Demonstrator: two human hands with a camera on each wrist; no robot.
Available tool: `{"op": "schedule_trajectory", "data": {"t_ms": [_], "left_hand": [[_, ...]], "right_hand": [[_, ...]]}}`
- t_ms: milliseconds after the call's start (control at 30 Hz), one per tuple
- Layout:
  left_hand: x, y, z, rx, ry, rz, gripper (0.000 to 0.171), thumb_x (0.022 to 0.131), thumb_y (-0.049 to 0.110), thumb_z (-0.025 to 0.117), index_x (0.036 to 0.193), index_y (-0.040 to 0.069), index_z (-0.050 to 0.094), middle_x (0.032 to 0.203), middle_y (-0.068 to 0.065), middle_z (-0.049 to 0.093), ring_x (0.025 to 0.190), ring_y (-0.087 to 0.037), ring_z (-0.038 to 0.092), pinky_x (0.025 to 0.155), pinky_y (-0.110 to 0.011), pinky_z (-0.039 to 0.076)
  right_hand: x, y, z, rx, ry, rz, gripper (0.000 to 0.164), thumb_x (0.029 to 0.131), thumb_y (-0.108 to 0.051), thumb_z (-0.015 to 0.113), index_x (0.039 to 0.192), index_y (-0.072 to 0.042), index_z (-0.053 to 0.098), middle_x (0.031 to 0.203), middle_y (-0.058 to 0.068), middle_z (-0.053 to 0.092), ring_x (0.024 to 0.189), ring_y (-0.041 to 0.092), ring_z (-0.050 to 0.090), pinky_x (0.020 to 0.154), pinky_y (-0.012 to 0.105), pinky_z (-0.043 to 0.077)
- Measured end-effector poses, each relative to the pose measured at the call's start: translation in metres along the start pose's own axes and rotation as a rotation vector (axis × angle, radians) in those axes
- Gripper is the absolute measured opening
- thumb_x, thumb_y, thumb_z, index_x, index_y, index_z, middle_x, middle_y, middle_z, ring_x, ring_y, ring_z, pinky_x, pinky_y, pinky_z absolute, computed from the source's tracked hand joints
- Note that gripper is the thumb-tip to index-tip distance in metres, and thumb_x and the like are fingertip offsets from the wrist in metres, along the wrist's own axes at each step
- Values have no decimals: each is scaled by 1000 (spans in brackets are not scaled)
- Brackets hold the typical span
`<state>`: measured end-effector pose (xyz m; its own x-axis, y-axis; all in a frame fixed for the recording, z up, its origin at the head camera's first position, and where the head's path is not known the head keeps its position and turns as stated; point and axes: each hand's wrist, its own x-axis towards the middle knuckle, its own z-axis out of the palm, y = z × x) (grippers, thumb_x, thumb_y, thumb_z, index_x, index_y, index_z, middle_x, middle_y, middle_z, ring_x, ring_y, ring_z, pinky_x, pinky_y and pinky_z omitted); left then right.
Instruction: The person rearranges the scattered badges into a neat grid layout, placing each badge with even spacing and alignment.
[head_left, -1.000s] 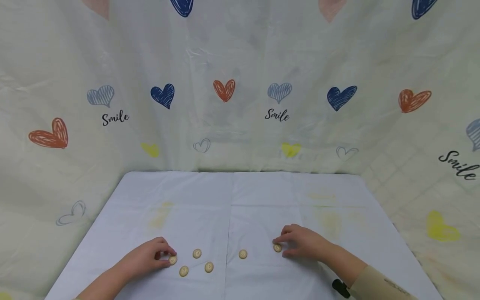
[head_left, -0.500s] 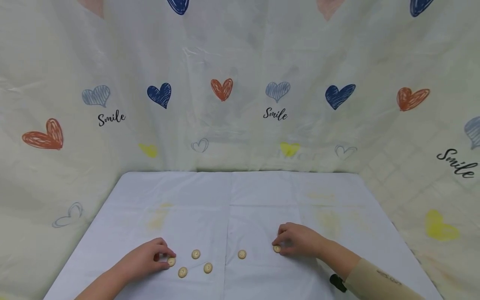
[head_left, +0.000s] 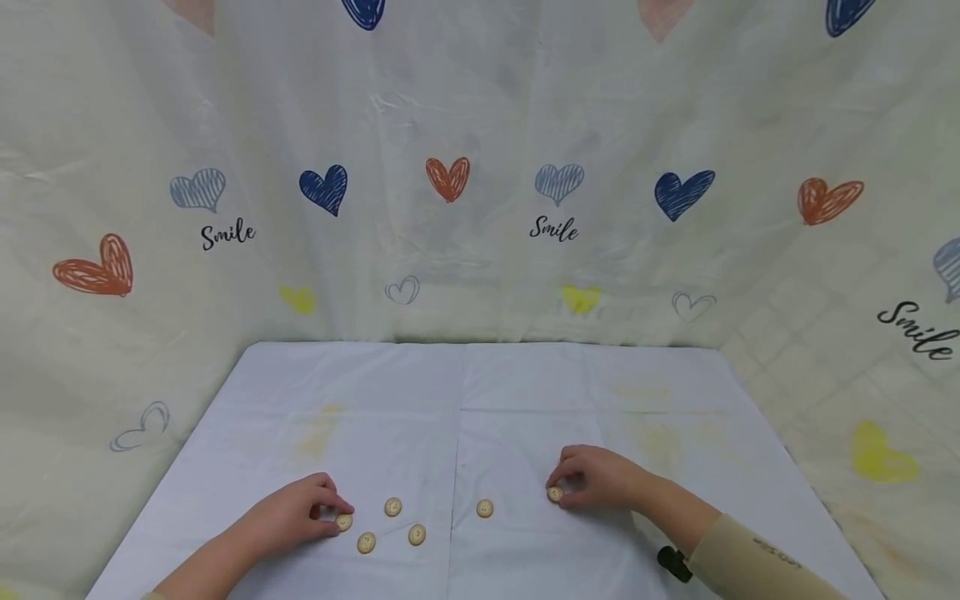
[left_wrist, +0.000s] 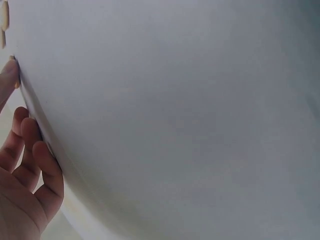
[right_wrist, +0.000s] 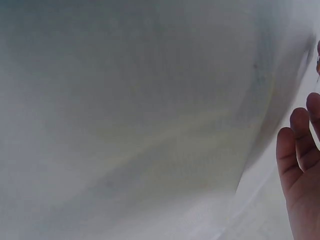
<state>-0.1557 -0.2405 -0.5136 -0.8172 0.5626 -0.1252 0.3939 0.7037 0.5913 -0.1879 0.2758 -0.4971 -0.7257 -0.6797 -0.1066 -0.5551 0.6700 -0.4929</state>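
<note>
Six buttons (head_left: 485, 508) lie on the tabletop (head_left: 540, 375); four sit lower left, one lower middle, one right of that; a sheet (head_left: 487, 258) hangs behind.

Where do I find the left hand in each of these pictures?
Head: the left hand is low, left of centre, pinching a button.
Left wrist: along the left edge, mostly in the lower half.
Right wrist: not in it; that is the right hand.
Shared landmark: the white tablecloth, seen in all three.
</note>
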Motion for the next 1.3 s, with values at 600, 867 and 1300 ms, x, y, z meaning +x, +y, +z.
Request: {"op": "schedule_trajectory", "data": {"t_ms": [600,867,1300], "left_hand": [[-3,0,-1,-16,-8,-5,26,84,35,78,109,26,78,85,17,55,70,1,44,62,-24,40],[-5,0,-2,-25,2,-8,27,84,35,78,109,26,78,85,18,55,70,1,44,63,-23,41],[-4,0,1,-51,6,-12,28,85,35,78,111,25,78,84,16,55,69,0,45,62,-23,40]], "right_hand": [[28,6,-13,-3,59,122,15,87,-30,78,101,-33,76,83,-16,55,78,5,51,71,26,46],[50,2,-18,35,60,157,15,87,-30,77,102,-29,77,82,-11,56,76,9,51,70,29,45],[86,9,-23,79,92,337,16,86,-23,79,102,-25,77,80,-5,56,77,13,50,71,33,42]]}}
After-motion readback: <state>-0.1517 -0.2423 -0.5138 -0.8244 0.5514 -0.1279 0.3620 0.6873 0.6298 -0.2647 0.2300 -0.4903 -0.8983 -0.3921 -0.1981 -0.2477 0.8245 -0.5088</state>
